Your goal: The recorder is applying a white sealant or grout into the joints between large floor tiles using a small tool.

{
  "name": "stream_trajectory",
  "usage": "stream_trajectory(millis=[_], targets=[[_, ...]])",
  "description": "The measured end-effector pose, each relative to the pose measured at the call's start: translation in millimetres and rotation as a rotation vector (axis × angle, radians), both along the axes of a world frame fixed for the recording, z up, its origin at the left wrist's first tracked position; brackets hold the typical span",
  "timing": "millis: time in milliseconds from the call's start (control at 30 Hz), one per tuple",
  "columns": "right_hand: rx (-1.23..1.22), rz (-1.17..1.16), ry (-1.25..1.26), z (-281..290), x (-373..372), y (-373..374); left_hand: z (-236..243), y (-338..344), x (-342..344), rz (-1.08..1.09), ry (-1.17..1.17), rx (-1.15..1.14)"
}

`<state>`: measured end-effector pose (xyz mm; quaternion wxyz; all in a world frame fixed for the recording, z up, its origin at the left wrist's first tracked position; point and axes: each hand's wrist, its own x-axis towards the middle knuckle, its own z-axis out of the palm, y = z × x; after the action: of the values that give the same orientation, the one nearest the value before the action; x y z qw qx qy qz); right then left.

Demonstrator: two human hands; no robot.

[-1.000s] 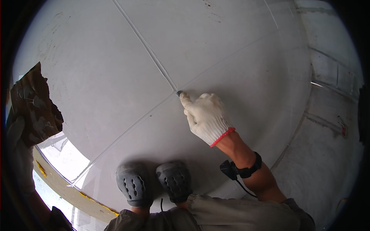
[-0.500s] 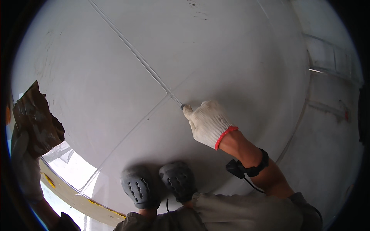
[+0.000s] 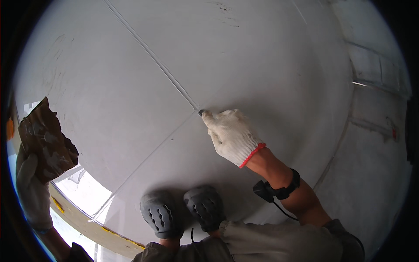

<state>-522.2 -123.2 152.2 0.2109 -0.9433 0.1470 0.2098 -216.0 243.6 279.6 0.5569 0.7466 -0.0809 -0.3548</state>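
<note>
My left hand (image 3: 32,187), in a pale work glove, grips a ragged-edged brown sheet (image 3: 46,142) smeared with whitish material, at the far left above the floor. My right hand (image 3: 235,135) wears a white knitted glove with a red cuff. Its fingers are closed on a small dark-tipped tool (image 3: 200,112), mostly hidden by the glove. That tip touches the grey tile floor beside the place where two joints cross. A joint with pale double lines (image 3: 161,65) runs from there to the upper left. A thinner joint (image 3: 148,153) goes to the lower left.
My feet in dark grey clogs (image 3: 161,214) stand just below the hands. At lower left is a tan border strip (image 3: 72,209) with yellow bits, beside bright reflections. Dark scuffs (image 3: 223,8) mark the upper floor. A pale wall-like surface (image 3: 375,109) rises at the right.
My right hand has moved up and left along the joint, bringing the tool tip close to the crossing. My left hand and the brown sheet have shifted slightly to the right.
</note>
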Motion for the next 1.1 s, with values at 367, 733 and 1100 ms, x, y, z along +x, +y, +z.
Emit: stream_trajectory(millis=[367, 733, 1100], targets=[[-0.085, 0.075, 0.066, 7, 16, -2, 22, -17, -6, 0.360, 0.225, -0.023], [-0.058, 0.073, 0.425, 41, 16, -1, 42, -66, -21, 0.430, 0.279, -0.100], [-0.030, 0.069, 0.637, 40, -117, 17, 34, -44, -19, 0.124, 0.086, -0.035]])
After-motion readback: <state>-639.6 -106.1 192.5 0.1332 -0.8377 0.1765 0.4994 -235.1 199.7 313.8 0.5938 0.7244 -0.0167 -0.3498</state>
